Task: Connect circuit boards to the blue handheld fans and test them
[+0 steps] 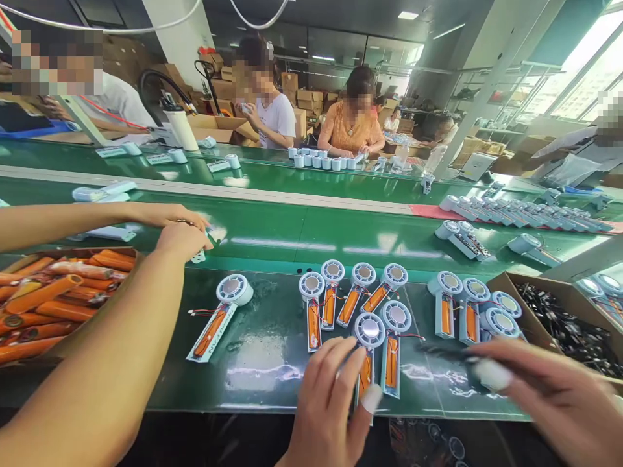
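Note:
My left hand [328, 402] is closed around the handle of a pale blue handheld fan housing [370, 329], its thumb in a white finger cot. An orange battery shows between the fingers. On the right, my right hand [549, 383] is blurred and grips a dark pointed tool [445, 352] that looks like black tweezers, its tip aimed left. Close beside the held housing lies another fan housing [396, 318] with an orange battery and thin wires. Several like it lie just behind, such as a fan housing [311, 285].
A co-worker's arms [146, 311] reach in from the left over a box of orange batteries [134, 259]. One fan housing [233, 290] lies apart. At right stands a carton [501, 280] of small black parts. The green conveyor [292, 224] runs behind; people sit across it.

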Action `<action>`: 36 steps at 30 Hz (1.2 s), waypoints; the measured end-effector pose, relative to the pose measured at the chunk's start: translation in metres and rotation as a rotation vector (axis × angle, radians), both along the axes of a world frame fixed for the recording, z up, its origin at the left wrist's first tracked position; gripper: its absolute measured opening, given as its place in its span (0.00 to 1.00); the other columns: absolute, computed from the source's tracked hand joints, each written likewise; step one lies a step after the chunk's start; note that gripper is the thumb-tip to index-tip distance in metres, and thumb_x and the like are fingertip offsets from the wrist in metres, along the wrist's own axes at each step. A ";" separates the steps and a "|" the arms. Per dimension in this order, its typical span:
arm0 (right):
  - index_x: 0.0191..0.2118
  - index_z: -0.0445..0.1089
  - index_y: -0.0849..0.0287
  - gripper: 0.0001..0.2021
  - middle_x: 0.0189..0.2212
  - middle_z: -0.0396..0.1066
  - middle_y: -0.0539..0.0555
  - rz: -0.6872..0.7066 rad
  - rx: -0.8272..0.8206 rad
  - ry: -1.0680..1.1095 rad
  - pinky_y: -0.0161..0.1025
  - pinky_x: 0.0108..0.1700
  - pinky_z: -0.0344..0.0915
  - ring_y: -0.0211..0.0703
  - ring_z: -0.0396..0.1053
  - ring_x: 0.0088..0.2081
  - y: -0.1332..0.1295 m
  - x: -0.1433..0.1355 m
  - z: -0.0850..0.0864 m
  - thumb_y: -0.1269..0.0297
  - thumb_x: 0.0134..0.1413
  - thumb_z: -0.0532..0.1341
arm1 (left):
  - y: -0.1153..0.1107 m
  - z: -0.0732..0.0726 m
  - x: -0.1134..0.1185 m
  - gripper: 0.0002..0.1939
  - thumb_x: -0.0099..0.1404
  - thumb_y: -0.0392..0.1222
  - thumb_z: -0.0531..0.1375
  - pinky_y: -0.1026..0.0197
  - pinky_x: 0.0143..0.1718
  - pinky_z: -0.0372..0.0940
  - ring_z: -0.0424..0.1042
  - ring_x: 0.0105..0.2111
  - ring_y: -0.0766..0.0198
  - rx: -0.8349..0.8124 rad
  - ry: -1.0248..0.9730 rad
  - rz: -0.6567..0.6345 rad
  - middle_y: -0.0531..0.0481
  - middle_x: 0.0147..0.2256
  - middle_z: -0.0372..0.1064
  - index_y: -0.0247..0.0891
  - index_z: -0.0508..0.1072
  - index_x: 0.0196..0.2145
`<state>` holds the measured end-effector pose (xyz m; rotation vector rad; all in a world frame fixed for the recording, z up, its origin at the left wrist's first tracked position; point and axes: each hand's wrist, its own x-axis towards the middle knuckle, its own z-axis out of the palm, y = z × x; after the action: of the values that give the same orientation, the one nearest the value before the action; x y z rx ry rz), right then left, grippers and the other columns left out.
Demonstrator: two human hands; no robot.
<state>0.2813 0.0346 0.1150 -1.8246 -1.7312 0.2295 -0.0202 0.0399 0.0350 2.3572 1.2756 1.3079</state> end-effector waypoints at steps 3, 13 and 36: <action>0.37 0.82 0.45 0.14 0.29 0.79 0.55 0.390 -0.236 0.379 0.42 0.32 0.76 0.50 0.77 0.29 0.002 -0.089 -0.013 0.45 0.57 0.63 | -0.004 0.000 0.004 0.26 0.72 0.39 0.55 0.48 0.56 0.69 0.73 0.55 0.48 -0.081 0.106 -0.189 0.36 0.53 0.74 0.37 0.58 0.65; 0.40 0.74 0.55 0.14 0.25 0.73 0.50 0.165 -0.151 0.202 0.36 0.25 0.63 0.42 0.68 0.22 0.006 -0.124 -0.078 0.53 0.65 0.56 | 0.000 -0.035 -0.016 0.22 0.72 0.51 0.50 0.58 0.40 0.74 0.79 0.37 0.58 -0.995 -0.525 0.175 0.44 0.42 0.79 0.41 0.72 0.55; 0.43 0.69 0.52 0.08 0.41 0.74 0.56 0.291 0.062 0.076 0.39 0.35 0.72 0.46 0.76 0.38 0.008 -0.127 -0.095 0.66 0.68 0.52 | 0.030 -0.010 0.020 0.10 0.57 0.47 0.62 0.64 0.28 0.61 0.65 0.25 0.63 -0.992 -0.698 0.086 0.55 0.24 0.69 0.38 0.75 0.27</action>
<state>0.1539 0.0421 0.0204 -1.4970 -1.9231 0.3535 0.0002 0.0703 0.0251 1.0615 1.3214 0.9964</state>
